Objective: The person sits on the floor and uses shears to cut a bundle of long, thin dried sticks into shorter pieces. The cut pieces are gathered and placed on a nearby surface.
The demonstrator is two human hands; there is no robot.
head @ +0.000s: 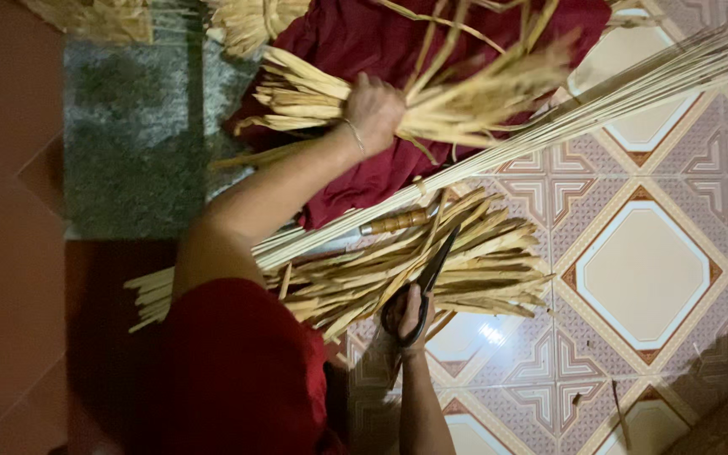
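My left hand (374, 108) is closed around a bundle of dried pale-yellow strips (465, 101) and holds it up over a dark red cloth (355, 42). My right hand (410, 313) has its fingers through the loops of black scissors (431, 274). The scissor blades point up into a loose pile of the same dried strips (482, 261) lying on the tiled floor. A long bundle of thin pale sticks (600, 105) runs diagonally between the two hands.
A tool with a ringed wooden handle (395, 222) lies beside the stick bundle. Patterned floor tiles (642, 274) fill the right side and a grey mat (128, 135) lies at the upper left. More dried strips (250, 21) sit at the top edge.
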